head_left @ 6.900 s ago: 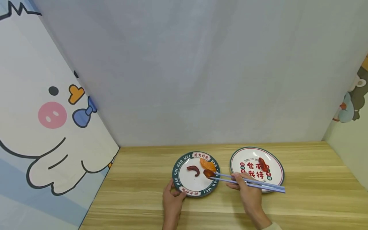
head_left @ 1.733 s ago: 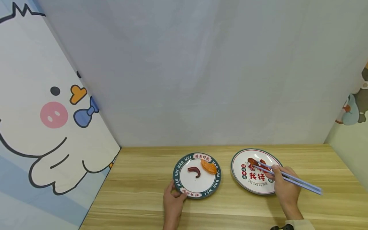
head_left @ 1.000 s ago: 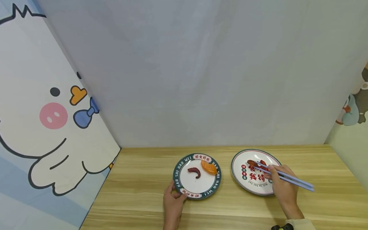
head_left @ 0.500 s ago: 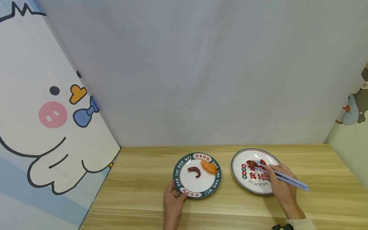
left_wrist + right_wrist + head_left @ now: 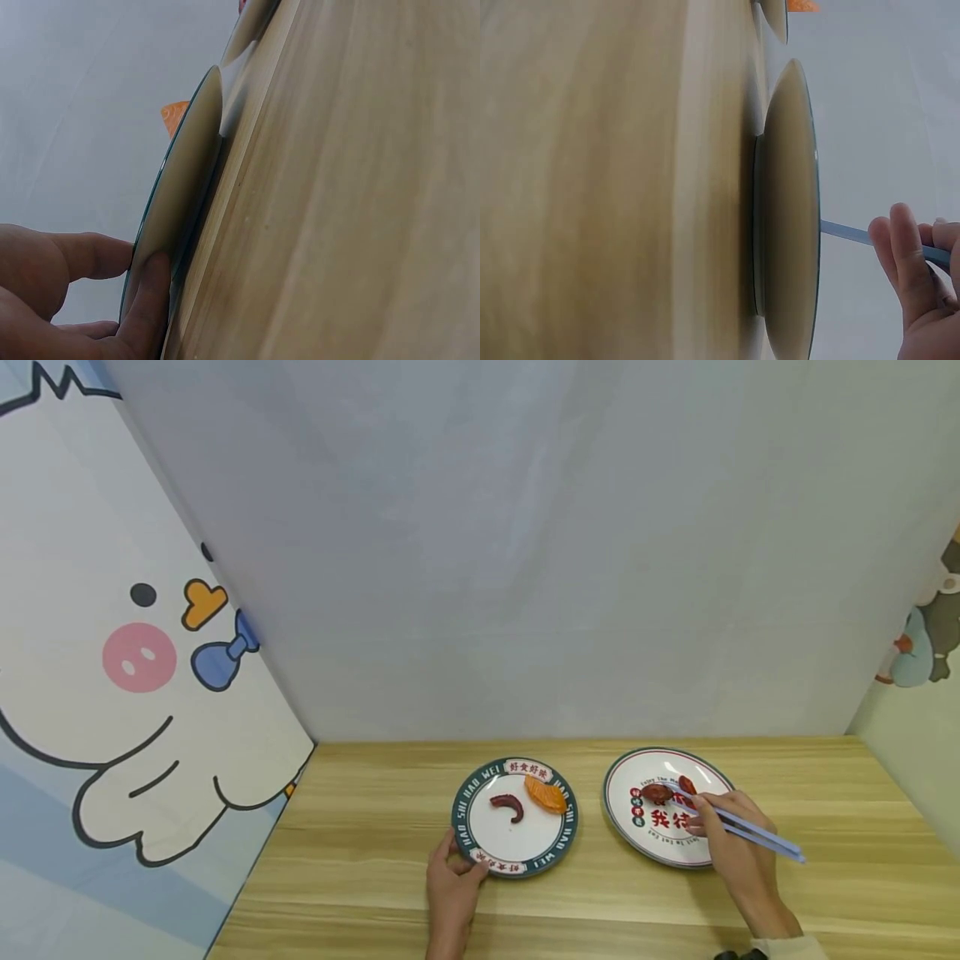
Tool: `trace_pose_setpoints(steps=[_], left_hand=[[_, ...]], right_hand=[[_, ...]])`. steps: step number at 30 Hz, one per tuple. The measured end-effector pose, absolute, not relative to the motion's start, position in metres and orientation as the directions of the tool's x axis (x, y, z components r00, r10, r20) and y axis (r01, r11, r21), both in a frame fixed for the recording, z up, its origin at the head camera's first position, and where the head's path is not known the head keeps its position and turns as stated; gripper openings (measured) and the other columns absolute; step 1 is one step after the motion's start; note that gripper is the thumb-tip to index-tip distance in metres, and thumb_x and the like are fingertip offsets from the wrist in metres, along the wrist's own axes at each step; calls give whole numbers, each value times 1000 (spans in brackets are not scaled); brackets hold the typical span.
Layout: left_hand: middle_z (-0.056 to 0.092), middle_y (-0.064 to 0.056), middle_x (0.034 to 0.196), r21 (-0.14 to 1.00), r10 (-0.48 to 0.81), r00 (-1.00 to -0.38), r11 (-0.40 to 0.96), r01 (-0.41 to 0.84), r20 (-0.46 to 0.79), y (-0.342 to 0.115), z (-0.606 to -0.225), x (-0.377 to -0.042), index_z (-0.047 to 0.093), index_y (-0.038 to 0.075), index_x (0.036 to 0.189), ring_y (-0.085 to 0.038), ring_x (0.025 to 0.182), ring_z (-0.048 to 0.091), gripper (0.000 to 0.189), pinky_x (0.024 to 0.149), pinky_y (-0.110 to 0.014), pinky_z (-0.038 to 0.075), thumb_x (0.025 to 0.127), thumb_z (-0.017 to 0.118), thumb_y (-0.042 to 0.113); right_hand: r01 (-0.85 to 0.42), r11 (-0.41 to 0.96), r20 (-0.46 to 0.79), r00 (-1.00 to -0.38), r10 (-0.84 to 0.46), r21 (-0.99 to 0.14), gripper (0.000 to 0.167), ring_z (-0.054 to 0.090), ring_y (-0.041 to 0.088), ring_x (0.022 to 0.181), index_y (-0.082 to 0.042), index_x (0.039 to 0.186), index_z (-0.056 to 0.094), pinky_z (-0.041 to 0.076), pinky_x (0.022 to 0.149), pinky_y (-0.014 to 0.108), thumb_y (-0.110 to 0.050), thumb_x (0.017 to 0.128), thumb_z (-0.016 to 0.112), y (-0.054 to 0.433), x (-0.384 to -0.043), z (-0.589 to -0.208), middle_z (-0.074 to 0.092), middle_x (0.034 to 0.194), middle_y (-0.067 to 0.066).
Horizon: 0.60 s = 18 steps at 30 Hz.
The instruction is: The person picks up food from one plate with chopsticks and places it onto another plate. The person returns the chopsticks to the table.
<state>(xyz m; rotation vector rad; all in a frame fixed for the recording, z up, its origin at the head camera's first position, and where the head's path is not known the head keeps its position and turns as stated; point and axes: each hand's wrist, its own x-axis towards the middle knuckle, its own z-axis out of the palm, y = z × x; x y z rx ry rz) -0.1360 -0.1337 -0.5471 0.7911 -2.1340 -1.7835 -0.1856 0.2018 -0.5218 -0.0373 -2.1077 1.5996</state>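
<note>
My left hand (image 5: 452, 897) grips the near-left rim of a green-bordered plate (image 5: 517, 847); the left wrist view shows thumb and fingers pinching its edge. On that plate lie a dark curled tentacle piece (image 5: 510, 807) and an orange salmon slice (image 5: 545, 794). My right hand (image 5: 738, 852) holds a pair of pale blue chopsticks (image 5: 768, 837) over the second plate (image 5: 624, 770), white with red lettering. The chopstick tips are at a glossy reddish-brown food piece (image 5: 657, 793). A red food piece (image 5: 687, 785) lies beside it, partly behind the chopsticks and fingers.
Both plates stand side by side on a light wooden table (image 5: 360, 860), a short gap between them. A grey cloth backdrop (image 5: 510, 568) rises behind the table's far edge. Cartoon-printed panels flank it on the left (image 5: 142, 777) and right (image 5: 911, 760).
The chopsticks carried the reddish-brown piece from the green-bordered plate to the white lettered one. Lately the right hand has shifted slightly left and the piece has turned a little. The left hand stays put.
</note>
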Motion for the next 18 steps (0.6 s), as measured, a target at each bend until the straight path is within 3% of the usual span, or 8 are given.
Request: trace_pose_setpoints(steps=[6, 18], left_hand=[[55, -22, 129, 962, -548, -822, 103, -251, -156, -134, -547, -136, 45, -9, 153, -23, 91, 60, 80, 65, -21, 55, 79, 76, -15], [53, -21, 129, 959, -540, -823, 97, -266, -174, -135, -548, -137, 44, -8, 154, -24, 93, 60, 78, 67, -23, 56, 82, 74, -15]], right_hand=[[-242, 365, 359, -885, 297, -899, 17, 70, -2, 64, 16, 108, 75, 60, 58, 18, 3, 99, 68, 205, -184, -520, 65, 87, 8], [-226, 327, 328, -894, 304, -918, 18, 71, 0, 65, 18, 110, 73, 61, 59, 19, 3, 100, 67, 211, -183, -519, 64, 86, 2]])
